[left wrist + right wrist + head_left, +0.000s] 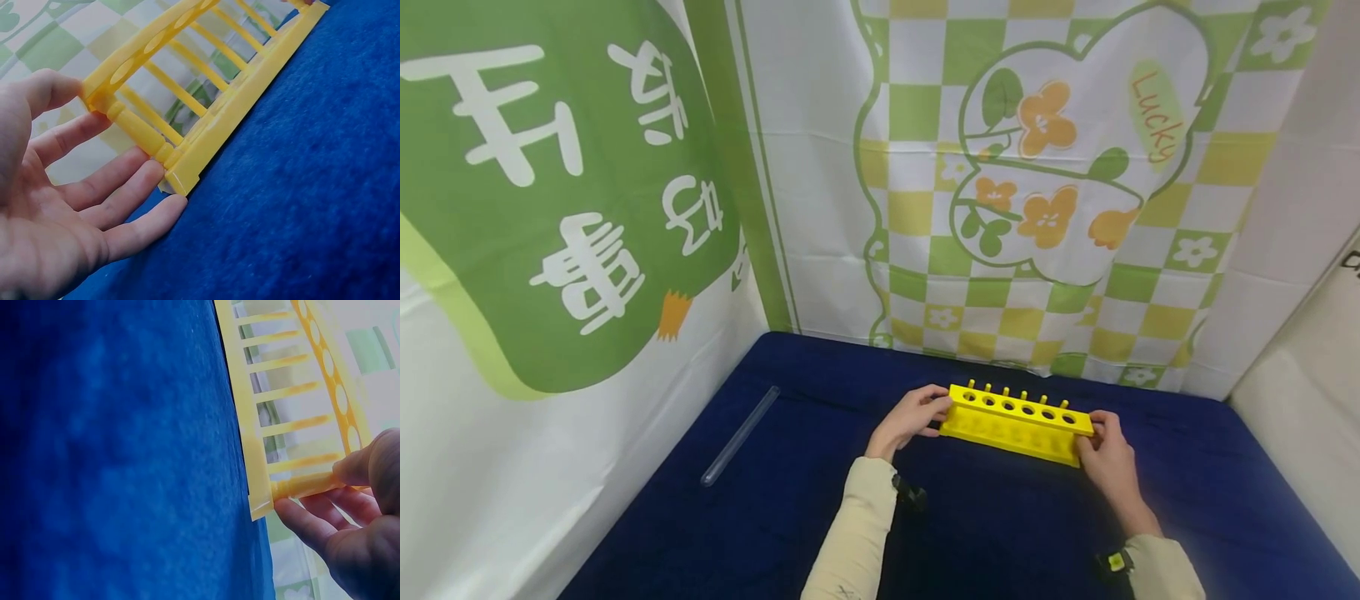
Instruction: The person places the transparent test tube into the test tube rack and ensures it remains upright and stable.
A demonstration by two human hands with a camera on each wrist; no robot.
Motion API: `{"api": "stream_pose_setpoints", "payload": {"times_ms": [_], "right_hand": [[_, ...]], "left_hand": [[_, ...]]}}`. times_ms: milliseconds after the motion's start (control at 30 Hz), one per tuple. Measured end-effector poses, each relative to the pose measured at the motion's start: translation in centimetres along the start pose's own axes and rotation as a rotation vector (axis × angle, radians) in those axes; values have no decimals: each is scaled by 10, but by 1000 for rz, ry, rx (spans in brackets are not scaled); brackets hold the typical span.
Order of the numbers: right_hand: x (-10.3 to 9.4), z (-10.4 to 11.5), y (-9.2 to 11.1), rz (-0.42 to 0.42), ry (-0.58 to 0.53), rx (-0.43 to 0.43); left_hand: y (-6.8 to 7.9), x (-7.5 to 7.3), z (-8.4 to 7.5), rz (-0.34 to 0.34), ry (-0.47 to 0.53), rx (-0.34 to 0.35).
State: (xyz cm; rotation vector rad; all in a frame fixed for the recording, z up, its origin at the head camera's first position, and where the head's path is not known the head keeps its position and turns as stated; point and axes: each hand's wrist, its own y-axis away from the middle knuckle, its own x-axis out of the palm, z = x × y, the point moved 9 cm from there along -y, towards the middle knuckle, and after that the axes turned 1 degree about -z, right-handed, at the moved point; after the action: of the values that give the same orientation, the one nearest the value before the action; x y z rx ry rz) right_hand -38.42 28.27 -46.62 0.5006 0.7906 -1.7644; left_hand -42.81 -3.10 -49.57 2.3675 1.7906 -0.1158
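Note:
A yellow test tube rack [1011, 433] stands upright on the dark blue cloth, with a row of round holes and short pegs along its top. My left hand [913, 418] holds its left end. In the left wrist view, the thumb and index finger pinch the top bar's end, while the other fingers [134, 178] spread along the end post and base. My right hand [1111, 461] grips the opposite end, its thumb and fingers about the end post [306, 484]. No tubes show in the rack's holes.
A clear test tube [741, 435] lies on the blue cloth [790, 517] to the left, apart from both hands. Behind the rack hangs a green-and-yellow checked curtain [917, 208]. White fabric walls [647, 467] close in the sides.

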Motion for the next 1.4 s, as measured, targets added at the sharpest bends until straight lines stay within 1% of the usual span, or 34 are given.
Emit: {"api": "stream_pose_setpoints", "payload": {"times_ms": [200, 367, 567, 700, 1067, 1400], "right_hand": [[4, 4, 0, 7, -5, 10], [7, 7, 0, 7, -11, -3], [9, 11, 0, -1, -19, -18], [11, 11, -2, 4, -16, -17], [18, 19, -1, 11, -23, -38], [25, 21, -3, 36, -25, -26]], "left_hand": [[2, -6, 1, -5, 4, 1], [3, -11, 4, -9, 12, -11], [4, -15, 7, 12, 26, -19], [5, -17, 6, 25, 23, -15], [10, -26, 6, 33, 25, -16], [11, -31, 5, 30, 31, -26]]}}
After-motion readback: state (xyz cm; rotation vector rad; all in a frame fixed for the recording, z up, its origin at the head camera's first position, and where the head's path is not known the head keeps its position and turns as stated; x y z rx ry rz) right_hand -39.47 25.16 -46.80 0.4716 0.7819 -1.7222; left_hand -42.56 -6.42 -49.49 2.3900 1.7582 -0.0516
